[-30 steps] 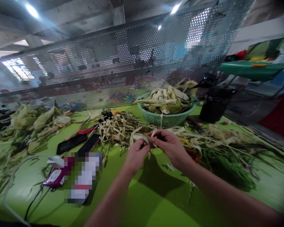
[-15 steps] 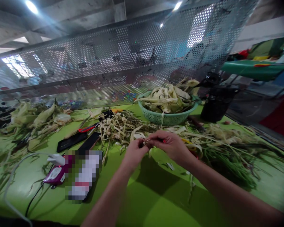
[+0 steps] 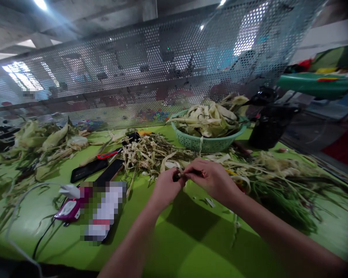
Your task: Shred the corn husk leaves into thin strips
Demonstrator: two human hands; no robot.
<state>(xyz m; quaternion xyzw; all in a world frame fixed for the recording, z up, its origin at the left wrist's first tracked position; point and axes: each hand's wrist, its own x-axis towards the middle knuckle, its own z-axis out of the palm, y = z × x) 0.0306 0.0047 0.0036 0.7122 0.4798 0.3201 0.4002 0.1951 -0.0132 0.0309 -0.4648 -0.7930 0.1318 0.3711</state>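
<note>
My left hand (image 3: 165,188) and my right hand (image 3: 210,178) meet over the green table (image 3: 191,239), fingertips pinched together on a thin pale husk strip (image 3: 179,175). Both hands are closed on it, held just above the table. A heap of shredded husk strips (image 3: 145,154) lies right behind my hands. A teal plastic basket (image 3: 205,143) piled with corn husks stands further back.
Two dark phones (image 3: 88,170) and a purple device (image 3: 68,208) with a cable lie at the left. Husks and corn (image 3: 46,143) pile up at the far left, green stalks (image 3: 281,193) at the right. A black container (image 3: 266,125) stands by the basket. A perforated metal screen (image 3: 133,85) backs the table.
My hands stay pinched together on the strip, with only small finger shifts. The view has tilted slightly.
</note>
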